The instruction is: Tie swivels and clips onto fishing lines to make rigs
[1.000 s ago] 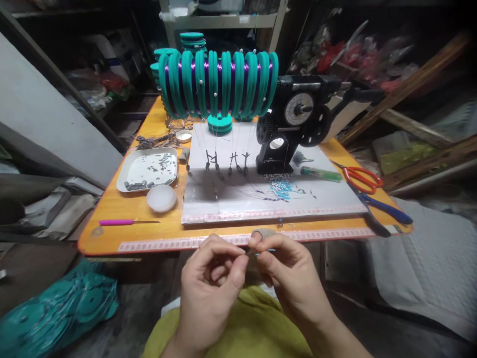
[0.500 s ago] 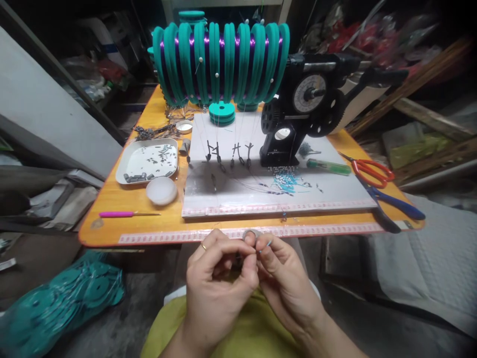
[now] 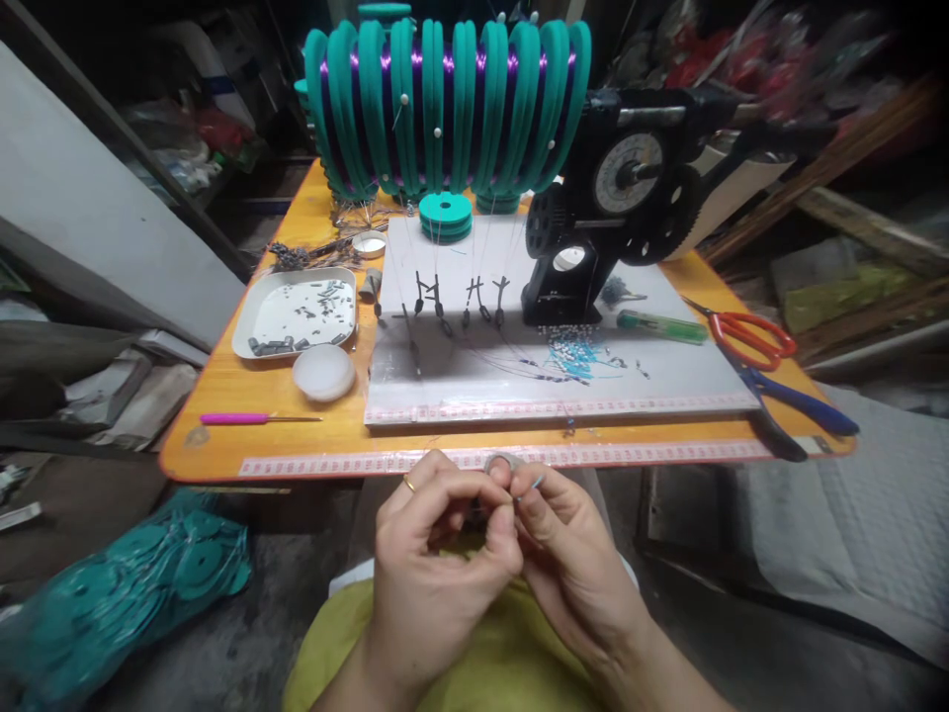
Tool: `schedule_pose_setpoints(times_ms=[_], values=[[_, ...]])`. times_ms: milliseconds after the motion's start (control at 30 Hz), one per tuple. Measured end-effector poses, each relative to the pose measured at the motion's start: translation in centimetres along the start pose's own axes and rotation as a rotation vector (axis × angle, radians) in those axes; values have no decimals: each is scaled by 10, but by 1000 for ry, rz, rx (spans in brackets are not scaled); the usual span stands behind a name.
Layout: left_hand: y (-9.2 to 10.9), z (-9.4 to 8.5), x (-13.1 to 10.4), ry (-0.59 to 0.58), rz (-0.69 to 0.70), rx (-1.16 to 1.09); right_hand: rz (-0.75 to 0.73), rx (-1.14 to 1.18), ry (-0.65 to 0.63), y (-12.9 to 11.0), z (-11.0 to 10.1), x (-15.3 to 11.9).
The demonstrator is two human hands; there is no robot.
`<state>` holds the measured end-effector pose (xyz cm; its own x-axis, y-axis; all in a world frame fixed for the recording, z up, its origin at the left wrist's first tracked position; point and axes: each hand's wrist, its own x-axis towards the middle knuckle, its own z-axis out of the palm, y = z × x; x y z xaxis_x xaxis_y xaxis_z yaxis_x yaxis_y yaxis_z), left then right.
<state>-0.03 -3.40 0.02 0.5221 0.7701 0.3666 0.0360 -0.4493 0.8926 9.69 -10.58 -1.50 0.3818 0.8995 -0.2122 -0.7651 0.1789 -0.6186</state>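
In front of my lap, my left hand (image 3: 441,564) and my right hand (image 3: 574,559) meet at the fingertips. Between the thumb and fingers of my right hand is a thin light-blue strand (image 3: 538,483), its tip sticking up. The left thumb and index finger are pinched against the same spot; what they grip is too small to make out. A grey cover (image 3: 504,461) shows on a fingertip there. Beyond the hands, a pile of similar blue strands with small white pieces (image 3: 574,353) lies on a white board (image 3: 460,391).
A rack of teal spools (image 3: 445,109) with purple line is on a black winding machine (image 3: 570,272). Around the board are a white tray (image 3: 248,307), small bowl (image 3: 323,373), pink-handled needle tool (image 3: 233,419), green cutter (image 3: 662,327), red-handled scissors (image 3: 752,341) and blue-handled pliers (image 3: 805,403).
The view has shifted slightly, so the table sits a little higher. Both hands keep their pinch at nearly the same place. A dark weighted piece hanging over the board's left has swung left.
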Motion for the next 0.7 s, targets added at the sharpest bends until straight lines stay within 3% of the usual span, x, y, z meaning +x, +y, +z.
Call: schedule_pose_setpoints(times_ms=[433, 700], values=[[9, -6, 3, -52, 76, 120, -130, -301, -35, -4, -16, -1], [14, -12, 6, -111, 33, 123, -157, -433, -64, -17, -12, 0]])
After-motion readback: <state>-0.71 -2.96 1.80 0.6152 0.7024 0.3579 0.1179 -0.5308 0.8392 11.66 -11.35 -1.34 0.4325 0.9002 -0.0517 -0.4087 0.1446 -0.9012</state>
